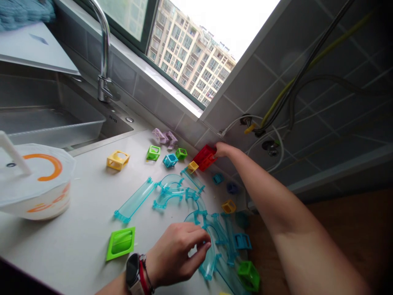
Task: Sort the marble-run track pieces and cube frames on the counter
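My right hand [221, 150] reaches to the back corner of the counter, its fingers closed on a red plastic block [205, 157] by the tiled wall. Over the front of the counter hovers my left hand [179, 255], wearing a watch and bracelets. Its fingers are curled, with thumb and index tips close together and nothing visible between them. Beneath and beyond it lie clear blue curved track pieces [175, 192]. A straight blue track piece [136, 200] lies apart on the left. Left of my left hand is a green square piece [120, 243]. A small yellow cube frame [193, 166] sits beside the red block.
Several cube frames stand around, including a yellow one [118, 160], a blue one [170, 160] and a green one [248, 275] near the right edge. Purple pieces [165, 137] lie at the back. A white tub [37, 180], sink [55, 110] and faucet [105, 53] are left. Cables [294, 78] hang right.
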A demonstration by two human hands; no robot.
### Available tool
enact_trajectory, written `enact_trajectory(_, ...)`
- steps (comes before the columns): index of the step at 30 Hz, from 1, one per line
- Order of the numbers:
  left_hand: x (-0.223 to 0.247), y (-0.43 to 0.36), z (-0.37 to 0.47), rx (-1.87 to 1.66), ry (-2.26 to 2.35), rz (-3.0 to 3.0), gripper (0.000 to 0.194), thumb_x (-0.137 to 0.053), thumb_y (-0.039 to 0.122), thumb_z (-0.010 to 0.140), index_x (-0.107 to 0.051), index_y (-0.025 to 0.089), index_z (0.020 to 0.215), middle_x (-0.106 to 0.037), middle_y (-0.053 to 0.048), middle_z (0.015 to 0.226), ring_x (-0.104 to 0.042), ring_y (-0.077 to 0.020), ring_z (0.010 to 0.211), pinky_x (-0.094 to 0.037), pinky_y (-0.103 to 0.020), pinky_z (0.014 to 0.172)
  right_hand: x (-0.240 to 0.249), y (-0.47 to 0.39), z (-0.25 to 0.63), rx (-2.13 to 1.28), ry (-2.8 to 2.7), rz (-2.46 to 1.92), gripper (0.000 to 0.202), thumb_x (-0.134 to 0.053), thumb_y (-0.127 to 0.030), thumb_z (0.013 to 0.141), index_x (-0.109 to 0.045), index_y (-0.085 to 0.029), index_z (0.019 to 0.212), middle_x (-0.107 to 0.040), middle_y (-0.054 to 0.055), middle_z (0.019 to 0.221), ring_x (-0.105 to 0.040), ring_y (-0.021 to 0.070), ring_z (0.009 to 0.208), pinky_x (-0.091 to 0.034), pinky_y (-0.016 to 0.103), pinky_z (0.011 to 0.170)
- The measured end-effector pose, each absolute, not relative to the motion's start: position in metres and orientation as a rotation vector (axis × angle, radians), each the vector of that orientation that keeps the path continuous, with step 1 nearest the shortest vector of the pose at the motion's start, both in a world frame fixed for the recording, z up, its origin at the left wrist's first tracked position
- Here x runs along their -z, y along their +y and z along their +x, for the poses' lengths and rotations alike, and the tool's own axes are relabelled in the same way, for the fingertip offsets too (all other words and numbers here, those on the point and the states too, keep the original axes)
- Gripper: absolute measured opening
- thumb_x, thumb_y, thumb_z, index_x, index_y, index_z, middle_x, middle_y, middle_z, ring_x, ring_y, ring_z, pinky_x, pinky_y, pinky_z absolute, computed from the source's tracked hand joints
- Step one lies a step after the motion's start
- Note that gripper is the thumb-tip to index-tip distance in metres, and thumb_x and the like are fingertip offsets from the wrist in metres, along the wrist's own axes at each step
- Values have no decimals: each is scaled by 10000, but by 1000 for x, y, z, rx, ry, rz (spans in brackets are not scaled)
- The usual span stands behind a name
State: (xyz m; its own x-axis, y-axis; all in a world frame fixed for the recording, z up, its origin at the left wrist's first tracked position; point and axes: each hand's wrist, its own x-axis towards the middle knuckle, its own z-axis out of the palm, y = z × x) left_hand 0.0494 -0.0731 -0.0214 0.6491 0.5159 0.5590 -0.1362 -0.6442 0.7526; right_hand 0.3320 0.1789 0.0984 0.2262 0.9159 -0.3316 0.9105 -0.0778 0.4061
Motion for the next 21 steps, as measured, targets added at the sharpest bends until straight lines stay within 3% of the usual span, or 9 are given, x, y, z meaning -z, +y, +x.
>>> enact_trajectory(14,27,-74,49,-989,336,2057,157,-496,220,992,-624,208,902,-682,-24,770,-609,-160,685,-431,-282,652,-88,173,348,66,1879,2001,333,-674,-337,990,-635,-172,1277,-665,97,1285,-680,241,1100,-579,458,947)
enact_trajectory(21,30,-75,48,-979,367,2062,172,-483,232,1000,-626,207,908,-686,-21,778,-613,-163,699,-437,-288,667,-86,177,351,96,1917,1996,293,-677,-340,989,-663,-161,1221,-699,83,1213,-700,229,1052,-585,447,932)
